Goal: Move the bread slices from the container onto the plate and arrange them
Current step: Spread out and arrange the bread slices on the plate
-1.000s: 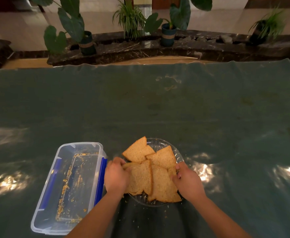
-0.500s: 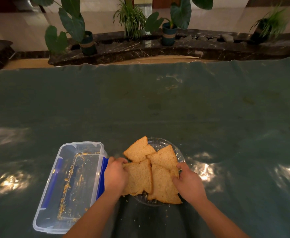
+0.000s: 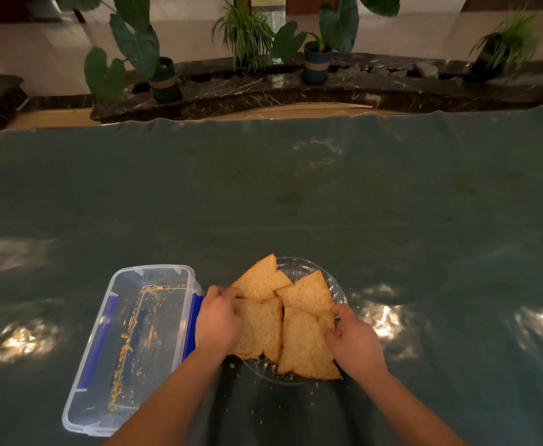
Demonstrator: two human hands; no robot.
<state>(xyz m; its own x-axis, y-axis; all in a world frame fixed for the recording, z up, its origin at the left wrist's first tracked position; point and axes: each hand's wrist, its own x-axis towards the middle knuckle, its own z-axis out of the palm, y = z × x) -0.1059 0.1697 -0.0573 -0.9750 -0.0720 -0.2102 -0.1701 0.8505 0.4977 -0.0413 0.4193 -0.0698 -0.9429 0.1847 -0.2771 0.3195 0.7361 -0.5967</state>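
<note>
a dim room with a pale tiled floor lies beyond a dark marble ledge (image 3: 296, 91) that carries several potted plants (image 3: 154, 69). nearer the camera, a wide surface (image 3: 296, 194) draped in a glossy dark green cover fills most of the view, with bright patches of reflected light on it.

near the front edge sits a clear glass plate (image 3: 305, 267), and four bread slices (image 3: 299, 317) lie on it in overlapping fashion, covering most of the glass: two toward the far side, two toward the near side. a few crumbs are scattered on the cover just in front of the plate.

just left of the plate stands a clear plastic container (image 3: 128, 346) with blue clip handles on its long sides. no slices are in it, only crumbs strewn along its bottom.

the left hand (image 3: 220, 320) rests at the left edge of the plate, its fingers curled together over the left rim of the near-left slice, gripping it. the right hand (image 3: 354, 341) is at the plate's right edge, its fingers closed on the right corner of the near-right slice, thumb pressed on top. both bare forearms reach in from the bottom of the view.
</note>
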